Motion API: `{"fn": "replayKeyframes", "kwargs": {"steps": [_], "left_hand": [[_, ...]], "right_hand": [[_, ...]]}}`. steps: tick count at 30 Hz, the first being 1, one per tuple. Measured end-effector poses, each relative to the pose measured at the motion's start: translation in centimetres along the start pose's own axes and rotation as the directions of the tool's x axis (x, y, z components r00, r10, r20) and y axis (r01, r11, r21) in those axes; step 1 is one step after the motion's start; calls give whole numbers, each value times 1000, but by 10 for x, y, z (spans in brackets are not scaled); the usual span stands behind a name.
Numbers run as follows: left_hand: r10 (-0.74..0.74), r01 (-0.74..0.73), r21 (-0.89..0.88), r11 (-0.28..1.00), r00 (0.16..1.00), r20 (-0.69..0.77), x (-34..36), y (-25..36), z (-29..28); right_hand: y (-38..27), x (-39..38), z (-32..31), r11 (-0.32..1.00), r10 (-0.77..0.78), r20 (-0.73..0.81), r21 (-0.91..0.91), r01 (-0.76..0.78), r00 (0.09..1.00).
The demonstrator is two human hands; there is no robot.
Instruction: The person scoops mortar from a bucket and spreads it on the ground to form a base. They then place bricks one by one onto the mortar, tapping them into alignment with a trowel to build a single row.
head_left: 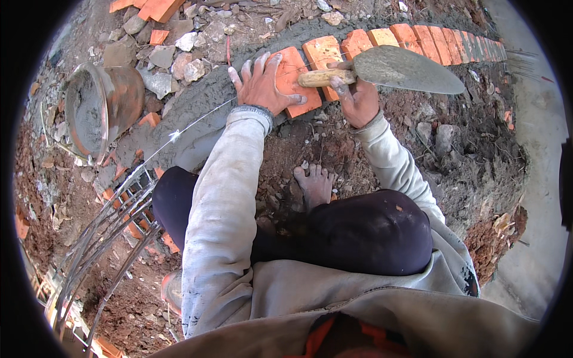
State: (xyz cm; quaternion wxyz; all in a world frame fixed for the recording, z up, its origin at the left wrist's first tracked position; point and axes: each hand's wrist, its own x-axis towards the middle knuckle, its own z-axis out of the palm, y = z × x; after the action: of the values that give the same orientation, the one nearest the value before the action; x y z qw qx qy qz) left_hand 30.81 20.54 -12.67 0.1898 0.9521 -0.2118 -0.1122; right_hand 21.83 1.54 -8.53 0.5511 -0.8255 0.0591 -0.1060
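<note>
My left hand [261, 86] lies with fingers spread on an orange brick [296, 74], the nearest one in a curved row of bricks. Grey wet mortar [206, 101] spreads under and beside that brick. In my right hand [359, 100] is a trowel with a wooden handle [316, 78] and a broad grey blade [406, 70], which points right above the row. The handle's end reaches over the brick under my left hand. A thin string [200, 119] runs along the row and is knotted in white at the left.
A bucket of mortar [113, 110] lies tilted at the left among stones and rubble [161, 56]. Thin steel rods [107, 232] stick up at lower left. Loose brick pieces [158, 9] lie at the top. My bare foot [314, 185] rests on the soil; a pale concrete strip [540, 179] borders the right.
</note>
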Motion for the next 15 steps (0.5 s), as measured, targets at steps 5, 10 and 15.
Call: {"fn": "replayKeyframes", "kwargs": {"steps": [5,10,15], "left_hand": [[-11,11,40,999,1000,-9,3,2,-2],[-19,17,84,996,1000,14,3,0,-10],[93,-92,131,987,996,1,-7,3,-8]], "right_hand": [[2,4,3,1000,-7,-34,-14,6,999],[12,4,8,999,-38,-133,22,41,990],[-3,-18,-20,988,27,-280,152,17,960]]}}
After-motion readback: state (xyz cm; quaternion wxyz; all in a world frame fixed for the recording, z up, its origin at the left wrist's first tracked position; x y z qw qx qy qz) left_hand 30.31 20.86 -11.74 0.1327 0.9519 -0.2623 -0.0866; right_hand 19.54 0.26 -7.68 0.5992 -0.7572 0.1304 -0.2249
